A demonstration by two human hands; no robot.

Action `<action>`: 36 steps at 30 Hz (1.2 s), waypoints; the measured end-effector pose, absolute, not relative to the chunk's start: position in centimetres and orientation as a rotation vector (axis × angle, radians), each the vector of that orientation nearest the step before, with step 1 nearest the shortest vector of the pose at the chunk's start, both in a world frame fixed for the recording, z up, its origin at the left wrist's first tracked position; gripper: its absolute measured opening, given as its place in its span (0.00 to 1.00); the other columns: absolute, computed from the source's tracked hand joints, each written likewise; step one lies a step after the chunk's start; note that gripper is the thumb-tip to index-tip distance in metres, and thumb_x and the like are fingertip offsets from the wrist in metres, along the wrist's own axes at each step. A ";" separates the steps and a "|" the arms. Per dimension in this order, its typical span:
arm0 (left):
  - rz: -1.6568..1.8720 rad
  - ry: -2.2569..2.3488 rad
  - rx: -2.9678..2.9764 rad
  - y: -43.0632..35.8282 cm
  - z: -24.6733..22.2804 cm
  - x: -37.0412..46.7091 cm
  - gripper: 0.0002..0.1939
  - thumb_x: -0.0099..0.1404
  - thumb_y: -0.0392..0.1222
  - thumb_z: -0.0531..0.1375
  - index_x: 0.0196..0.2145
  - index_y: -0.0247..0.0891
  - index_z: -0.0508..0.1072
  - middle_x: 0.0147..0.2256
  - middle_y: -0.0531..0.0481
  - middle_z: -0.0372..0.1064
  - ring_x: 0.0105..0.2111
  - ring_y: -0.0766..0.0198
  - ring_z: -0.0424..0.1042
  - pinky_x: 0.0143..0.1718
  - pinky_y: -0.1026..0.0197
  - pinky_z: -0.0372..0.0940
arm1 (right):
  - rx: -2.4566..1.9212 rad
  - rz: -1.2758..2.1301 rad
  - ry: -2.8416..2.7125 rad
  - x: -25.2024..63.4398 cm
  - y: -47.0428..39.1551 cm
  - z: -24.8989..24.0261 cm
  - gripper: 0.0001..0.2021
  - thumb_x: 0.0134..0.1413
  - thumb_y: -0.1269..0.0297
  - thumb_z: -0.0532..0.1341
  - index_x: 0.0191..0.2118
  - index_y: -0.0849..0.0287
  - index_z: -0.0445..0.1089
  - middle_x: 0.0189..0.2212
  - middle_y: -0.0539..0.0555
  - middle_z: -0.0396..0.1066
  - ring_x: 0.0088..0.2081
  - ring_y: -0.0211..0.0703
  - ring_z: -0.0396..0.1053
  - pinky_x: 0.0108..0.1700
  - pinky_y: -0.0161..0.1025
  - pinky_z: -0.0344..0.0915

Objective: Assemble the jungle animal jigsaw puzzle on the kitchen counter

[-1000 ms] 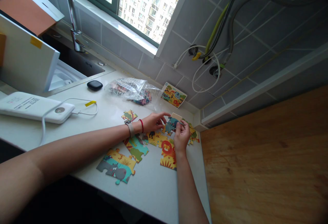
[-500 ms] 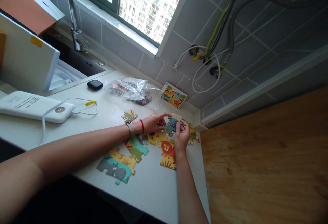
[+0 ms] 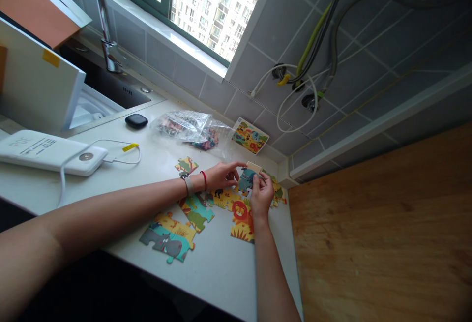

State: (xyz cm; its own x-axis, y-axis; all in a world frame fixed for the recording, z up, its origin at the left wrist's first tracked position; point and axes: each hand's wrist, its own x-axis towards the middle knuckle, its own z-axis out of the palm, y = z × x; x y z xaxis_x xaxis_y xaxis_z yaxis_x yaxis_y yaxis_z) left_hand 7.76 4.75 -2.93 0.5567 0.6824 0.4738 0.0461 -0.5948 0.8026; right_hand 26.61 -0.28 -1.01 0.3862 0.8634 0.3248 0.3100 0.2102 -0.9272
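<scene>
Clock directions as I see them over the wearer's view, centred on the hands, 12 at the top.

Right hand (image 3: 262,194): thumb and fingers pinch the right side of a blue puzzle piece (image 3: 246,180). Left hand (image 3: 223,177): index finger stretched to the piece's upper left edge, the others curled; contact, cannot tell.

Handling, my judgement: keep the pinch at the rim, light enough not to bend the card; steady the opposite edge with the left index; turn it by the fingers, wrist clear of the lion section (image 3: 241,216) at 6 o'clock.

Appearance: flat printed card, blue animal figure, pale strip at its top edge; whether that is backing, unclear. Held between the hands, right of the yellow section (image 3: 223,198).

Farther out: teal-and-green section (image 3: 199,212) and hippo section (image 3: 170,239) at 8; small loose piece (image 3: 186,164) near 9; plastic bag (image 3: 191,129) at 10; picture card (image 3: 250,136) at 12.
</scene>
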 end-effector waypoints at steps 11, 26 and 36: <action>1.045 0.656 2.146 4.7 -2.8 7.7 0.34 0.63 0.35 0.67 0.65 0.43 0.63 0.37 0.53 0.79 0.31 0.67 0.75 0.34 0.67 0.66 | -1.363 0.623 -1.157 26.7 -0.3 -1.4 0.24 0.57 0.45 0.64 0.49 0.60 0.67 0.30 0.54 0.78 0.28 0.43 0.74 0.31 0.37 0.71; 0.965 0.808 2.149 4.6 -2.7 7.7 0.12 0.67 0.40 0.65 0.48 0.42 0.74 0.32 0.56 0.78 0.29 0.66 0.75 0.34 0.66 0.65 | -1.361 0.596 -1.133 27.1 -0.1 -1.7 0.25 0.55 0.43 0.65 0.47 0.60 0.68 0.29 0.54 0.78 0.31 0.46 0.77 0.35 0.39 0.72; 0.971 0.875 2.186 4.9 -2.7 7.5 0.10 0.64 0.44 0.66 0.31 0.39 0.69 0.29 0.55 0.73 0.28 0.66 0.69 0.31 0.66 0.59 | -1.328 0.676 -1.084 26.9 0.2 -1.7 0.28 0.46 0.48 0.72 0.47 0.59 0.67 0.28 0.51 0.77 0.32 0.46 0.78 0.38 0.40 0.73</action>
State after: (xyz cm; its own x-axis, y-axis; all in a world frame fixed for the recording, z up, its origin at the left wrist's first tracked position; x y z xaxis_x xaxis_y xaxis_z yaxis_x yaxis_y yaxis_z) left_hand 7.55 4.90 -2.74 0.5184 0.7528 0.4056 0.3257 -0.6124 0.7203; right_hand 26.93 0.15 -1.74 0.3903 0.8912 0.2311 0.1844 0.1703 -0.9680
